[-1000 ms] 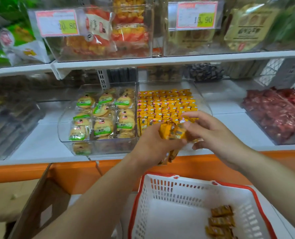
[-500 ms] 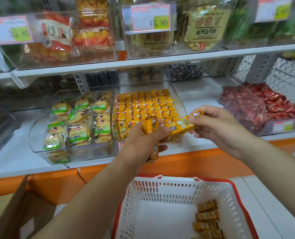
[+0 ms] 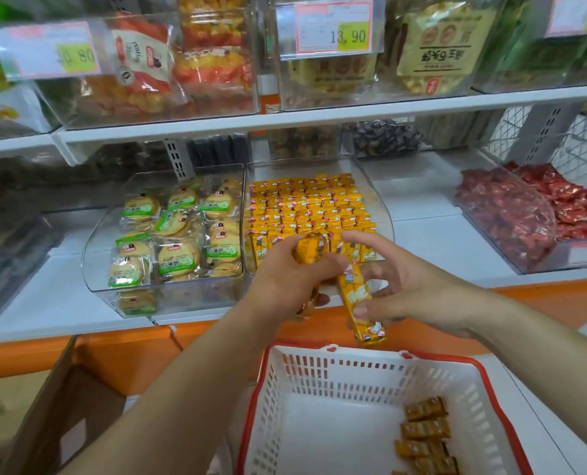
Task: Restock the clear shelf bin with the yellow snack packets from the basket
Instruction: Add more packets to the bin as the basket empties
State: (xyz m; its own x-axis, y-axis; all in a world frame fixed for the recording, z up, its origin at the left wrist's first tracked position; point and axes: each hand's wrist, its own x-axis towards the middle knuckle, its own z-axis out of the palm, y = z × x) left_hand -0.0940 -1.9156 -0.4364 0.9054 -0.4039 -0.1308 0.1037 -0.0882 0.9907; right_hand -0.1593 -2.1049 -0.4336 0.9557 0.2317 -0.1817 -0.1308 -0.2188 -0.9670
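In front of the clear shelf bin (image 3: 385, 214), our left hand (image 3: 285, 274) grips a bunch of yellow snack packets (image 3: 311, 250) as a ready supply, while our right hand (image 3: 408, 293) pinches a single packet (image 3: 353, 293), likely bound for the front row. More lie in the basket (image 3: 336, 370) below; the biscuit bin (image 3: 95, 255) stands just beside, and the opening looks unobstructed

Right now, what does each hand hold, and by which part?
Left hand grips a bunch of packets round its middle; right hand pinches one packet mid-length.
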